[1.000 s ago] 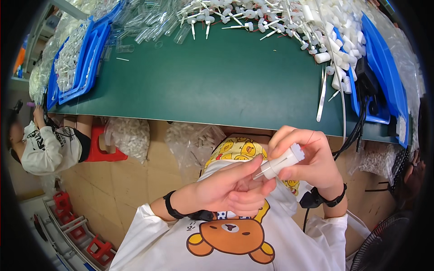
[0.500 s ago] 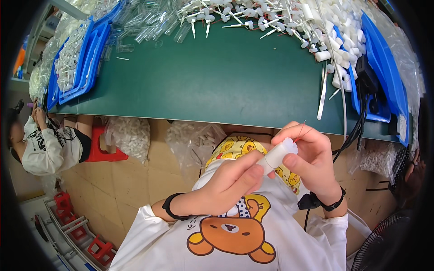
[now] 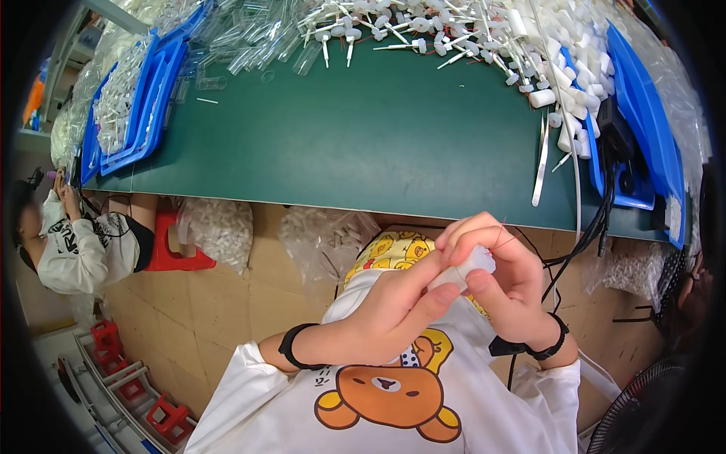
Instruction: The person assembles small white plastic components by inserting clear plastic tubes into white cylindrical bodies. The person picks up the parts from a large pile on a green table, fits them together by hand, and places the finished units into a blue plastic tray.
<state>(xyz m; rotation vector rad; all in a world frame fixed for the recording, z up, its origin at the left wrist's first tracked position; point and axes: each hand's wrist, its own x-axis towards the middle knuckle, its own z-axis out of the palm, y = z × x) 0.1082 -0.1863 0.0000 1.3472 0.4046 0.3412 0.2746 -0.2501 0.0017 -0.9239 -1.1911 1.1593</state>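
A short white plastic cylinder [image 3: 463, 274] is held between both my hands, above my lap and just off the table's near edge. My left hand [image 3: 382, 312] grips its lower left end between fingers and thumb. Curled round the upper right end, my right hand [image 3: 513, 291] has its thumb on the near side and its fingers over the far side. Thin red wire [image 3: 501, 229] stands out by the right fingers. Part of the cylinder is hidden behind my fingers.
Steel tweezers [image 3: 541, 163] lie on the green table [image 3: 325, 144]. White parts with stems [image 3: 423, 34], white cylinders [image 3: 578, 83] and clear tubes [image 3: 261, 41] are heaped at the back. Blue trays [image 3: 646, 106] flank the table; black cables [image 3: 597, 219] hang right. A co-worker [image 3: 94, 234] sits left.
My left hand has slid up and right along the cylinder, covering more of it. My right fingers have closed further over its far side, and the cylinder's end has turned more toward me.
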